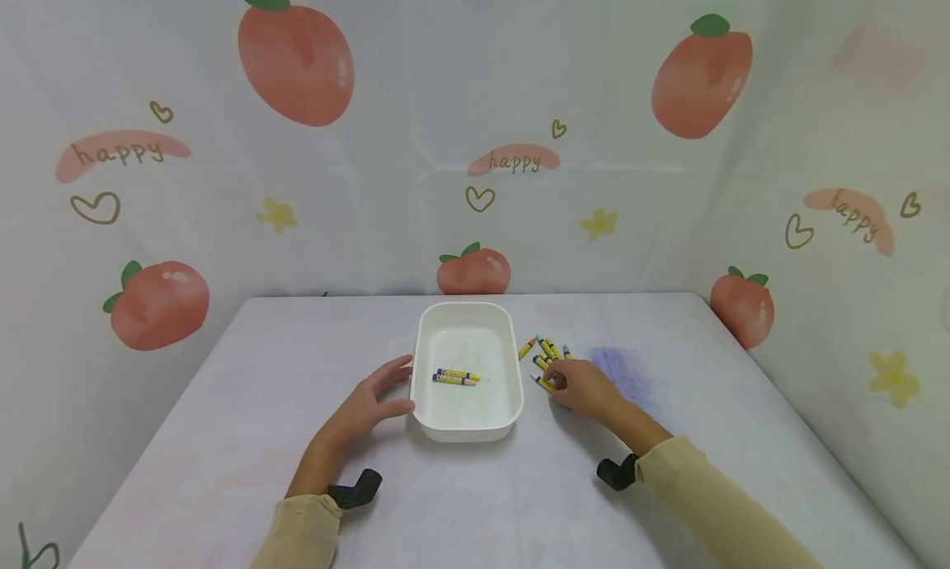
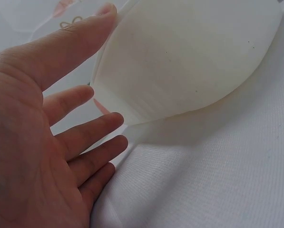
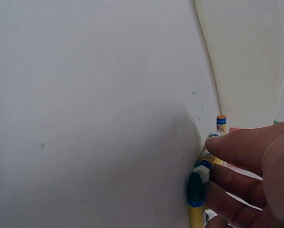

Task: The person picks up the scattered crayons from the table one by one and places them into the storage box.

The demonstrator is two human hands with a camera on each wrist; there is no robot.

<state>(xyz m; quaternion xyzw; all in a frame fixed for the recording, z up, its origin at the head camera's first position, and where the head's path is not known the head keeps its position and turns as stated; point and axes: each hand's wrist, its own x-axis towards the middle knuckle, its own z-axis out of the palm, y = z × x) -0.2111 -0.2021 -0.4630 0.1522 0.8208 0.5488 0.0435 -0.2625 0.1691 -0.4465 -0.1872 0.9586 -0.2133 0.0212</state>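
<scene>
A white plastic tray point(image 1: 467, 425) stands on the table with two yellow-wrapped crayons point(image 1: 456, 380) lying in it. My left hand point(image 1: 364, 404) is at the tray's left side, fingers spread and fairly straight, thumb at the wall. In the left wrist view the palm point(image 2: 32, 156) faces the tray wall point(image 2: 180, 61). Right of the tray lies a loose group of several crayons point(image 1: 547, 348). My right hand point(image 1: 586, 389) reaches down at their near end. The right wrist view has its thumb and fingers pinching a crayon point(image 3: 207, 157), beside a dark green-tipped crayon point(image 3: 195, 190).
A white cloth covers the table point(image 1: 475, 503). A purple smudge point(image 1: 619, 375) marks it right of the crayons. Behind and at the sides hangs a white curtain point(image 1: 416, 99) printed with fruit and hearts. Each wrist wears a black camera mount point(image 1: 356, 489).
</scene>
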